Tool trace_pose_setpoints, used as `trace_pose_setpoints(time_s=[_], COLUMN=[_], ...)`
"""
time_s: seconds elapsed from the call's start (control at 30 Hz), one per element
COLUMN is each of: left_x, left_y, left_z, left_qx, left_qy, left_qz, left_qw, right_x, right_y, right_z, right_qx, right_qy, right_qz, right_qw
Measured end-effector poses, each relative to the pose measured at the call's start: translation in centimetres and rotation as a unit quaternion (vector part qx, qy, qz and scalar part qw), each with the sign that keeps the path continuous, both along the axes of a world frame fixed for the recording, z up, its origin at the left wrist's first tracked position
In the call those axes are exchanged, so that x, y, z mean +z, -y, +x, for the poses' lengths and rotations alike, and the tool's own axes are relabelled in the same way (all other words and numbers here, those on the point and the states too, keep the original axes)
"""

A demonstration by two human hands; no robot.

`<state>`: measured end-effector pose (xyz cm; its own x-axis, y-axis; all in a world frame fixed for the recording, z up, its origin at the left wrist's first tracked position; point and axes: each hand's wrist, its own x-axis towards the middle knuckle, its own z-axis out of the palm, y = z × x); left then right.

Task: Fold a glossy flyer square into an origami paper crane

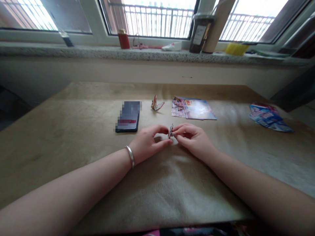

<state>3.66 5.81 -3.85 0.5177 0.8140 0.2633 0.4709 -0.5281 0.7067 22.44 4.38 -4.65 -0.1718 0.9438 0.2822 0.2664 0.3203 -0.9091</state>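
Between my two hands is a small folded piece of printed paper (170,131), white and red, standing on edge just above the table. My left hand (150,141) grips its left side between thumb and fingers. On the other side, my right hand (193,139) pinches it with thumb and forefinger. Its exact folds are too small to make out. Beyond my hands stands another folded paper piece (157,104), red and white with upright flaps. To its right lie printed flyers (199,109), with small gold-brown bits on their left corner.
A dark phone (128,117) lies left of my hands on the brown table (73,141). Blue and pink leaflets (269,118) are at the far right. On the stone windowsill (93,52) stand a red container (123,39), a dark lidded jar (199,34) and a yellow item (236,48).
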Motion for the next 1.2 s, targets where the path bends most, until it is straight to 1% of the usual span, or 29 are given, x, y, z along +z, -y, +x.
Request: trace_pose_setpoints(time_s=[0.1, 0.3, 0.43, 0.53, 0.6, 0.77, 0.87, 1.0, 1.13, 1.2], left_x=[-0.06, -0.46, -0.84, -0.82, -0.62, -0.26, -0.41, -0.65, -0.81, -0.97], left_y=[-0.01, -0.14, -0.32, -0.46, -0.55, -0.79, -0.86, -0.91, -0.98, -0.98], left_z=[0.05, 0.17, 0.33, 0.45, 0.46, 0.09, -0.14, -0.2, -0.06, 0.1], left_qx=[0.006, 0.023, 0.011, 0.012, 0.015, 0.03, 0.045, 0.045, 0.06, 0.055], left_qy=[0.015, 0.083, 0.137, 0.173, 0.176, 0.14, 0.127, 0.159, 0.15, 0.151], left_qz=[-0.012, -0.089, -0.146, -0.175, -0.187, -0.2, -0.205, -0.227, -0.224, -0.219], left_qw=[1.0, 0.992, 0.98, 0.969, 0.966, 0.969, 0.969, 0.96, 0.961, 0.963], right_x=[0.05, -0.11, -0.21, -0.29, -0.34, -0.47, -0.58, -0.6, -0.51, -0.48], right_y=[0.02, -0.11, -0.21, -0.28, -0.32, -0.36, -0.34, -0.24, -0.15, -0.12], right_z=[0.0, 0.08, 0.1, 0.2, 0.29, 0.38, 0.33, 0.26, 0.19, 0.12], right_qx=[0.008, 0.015, 0.018, 0.022, 0.023, 0.015, 0.007, 0.009, 0.023, 0.023], right_qy=[0.002, -0.051, -0.072, -0.085, -0.096, -0.093, -0.103, -0.12, -0.103, -0.086], right_qz=[0.01, -0.059, -0.081, -0.086, -0.082, -0.091, -0.103, -0.101, -0.08, -0.073], right_qw=[1.0, 0.997, 0.994, 0.992, 0.992, 0.991, 0.989, 0.988, 0.991, 0.993])
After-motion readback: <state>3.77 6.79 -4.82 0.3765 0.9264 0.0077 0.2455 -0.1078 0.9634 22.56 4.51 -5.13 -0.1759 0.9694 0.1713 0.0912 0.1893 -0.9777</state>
